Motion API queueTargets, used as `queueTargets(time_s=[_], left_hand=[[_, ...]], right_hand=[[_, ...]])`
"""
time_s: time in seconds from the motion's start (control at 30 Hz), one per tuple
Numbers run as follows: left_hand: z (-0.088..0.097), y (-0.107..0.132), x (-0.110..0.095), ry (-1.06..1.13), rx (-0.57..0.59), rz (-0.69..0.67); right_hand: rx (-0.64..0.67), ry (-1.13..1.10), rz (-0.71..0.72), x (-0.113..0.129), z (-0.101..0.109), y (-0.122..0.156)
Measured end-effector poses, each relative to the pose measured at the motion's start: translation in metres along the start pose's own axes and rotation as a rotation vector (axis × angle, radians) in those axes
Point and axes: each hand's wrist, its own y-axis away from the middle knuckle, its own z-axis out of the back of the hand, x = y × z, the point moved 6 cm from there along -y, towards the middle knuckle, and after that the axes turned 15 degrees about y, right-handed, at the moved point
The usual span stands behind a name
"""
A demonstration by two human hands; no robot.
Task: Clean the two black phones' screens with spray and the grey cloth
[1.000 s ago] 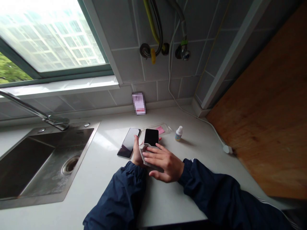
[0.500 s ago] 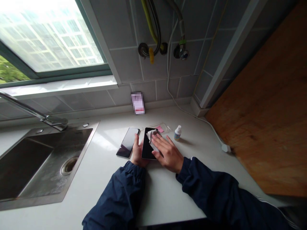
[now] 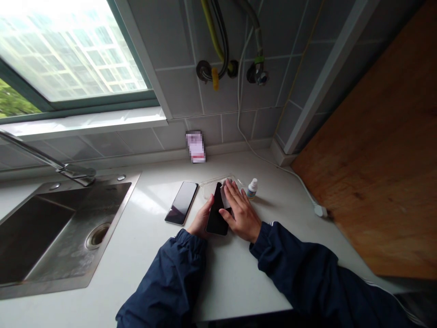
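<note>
- Your left grip (image 3: 200, 219) is closed on the lower left edge of a slim black smartphone (image 3: 215, 217), which sits on the bench.
- Your right grip (image 3: 241, 212) is open, fingers spread, pressing a grey wiping cloth (image 3: 225, 197) against the phone's upper part.
- A second, dark-screened smartphone (image 3: 181, 202) lies just left on the white bench (image 3: 239, 282).
- Just beyond, a clear plastic tray (image 3: 210, 188) and a small white dropper bottle (image 3: 252, 189) sit close together.
- Left, a brushed-steel sink (image 3: 58, 232) is set into the bench.

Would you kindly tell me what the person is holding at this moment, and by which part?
The left hand steadies a black smartphone by its long edge; the right hand presses a pale cloth on its upper end.
</note>
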Motion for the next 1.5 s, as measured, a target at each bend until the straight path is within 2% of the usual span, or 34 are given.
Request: queueTargets(time_s=[0.23,0.43,0.5,0.63,0.73,0.83,0.93,1.13,1.2,1.27,1.4,1.5], left_hand=[[-0.003,-0.002,-0.003,-0.060,-0.002,-0.094],[0.007,0.002,-0.008,0.032,-0.035,-0.030],[0.011,0.003,-0.008,0.032,-0.056,0.055],[0.010,0.004,-0.019,0.014,-0.037,-0.042],[0.008,0.003,-0.021,0.015,-0.072,-0.074],[0.007,0.004,-0.022,0.015,-0.107,-0.118],[0.004,0.004,-0.023,0.004,-0.079,-0.178],[0.000,0.006,-0.016,-0.017,-0.017,-0.064],[-0.001,0.006,-0.015,-0.020,-0.008,-0.062],[0.000,0.006,-0.015,-0.020,-0.021,-0.075],[0.007,0.007,-0.013,-0.024,-0.118,-0.027],[0.010,0.008,-0.013,-0.004,-0.140,0.007]], right_hand=[[0.053,-0.018,0.154,0.012,0.002,-0.001],[0.140,-0.103,0.332,0.028,0.002,0.004],[0.161,-0.150,0.411,0.034,0.004,0.007],[0.111,-0.221,0.502,0.043,0.011,0.012],[0.049,-0.204,0.486,0.043,0.011,0.012],[0.070,-0.096,0.335,0.032,0.005,0.006],[0.089,-0.005,0.193,0.017,0.003,0.000],[0.020,0.026,0.103,-0.001,0.005,-0.006],[0.005,0.016,0.122,0.000,0.004,-0.005],[-0.015,0.001,0.202,0.007,0.004,-0.003],[-0.016,-0.024,0.391,0.024,0.006,0.004],[0.003,-0.027,0.425,0.027,0.007,0.005]])
